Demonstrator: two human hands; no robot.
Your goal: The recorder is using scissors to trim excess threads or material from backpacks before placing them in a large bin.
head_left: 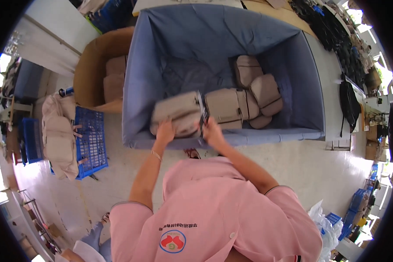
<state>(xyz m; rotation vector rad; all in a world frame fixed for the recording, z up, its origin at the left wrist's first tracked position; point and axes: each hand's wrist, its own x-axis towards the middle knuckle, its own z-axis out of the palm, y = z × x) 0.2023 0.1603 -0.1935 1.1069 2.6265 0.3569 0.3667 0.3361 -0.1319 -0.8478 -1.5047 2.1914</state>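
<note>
- Landmark: large blue fabric-lined bin, open at the top, standing on the floor in front of the person
- Beige bag: soft, rectangular, held over the bin's near wall, towards its left end; a dark strap or zip edge shows at its right end
- Left hand: fingers curled under the lower edge of the beige bag, gripping it; a thin bracelet on the wrist
- Right hand: closed on the right end of the beige bag, at the dark strap
- Stacked beige bags: several of the same kind lying inside the bin, against its near wall and right of centre, just beside the held bag
- Cardboard box: brown, open, touching the bin's left side; two more beige bags stand inside it
- Blue plastic crate: latticed, on the floor left of the bin, well apart from the hands; a heap of beige bags lies over its left edge
- Round red and blue badge with a line of dark lettering above it: on the person's pink shirt, nearer than the bin
</note>
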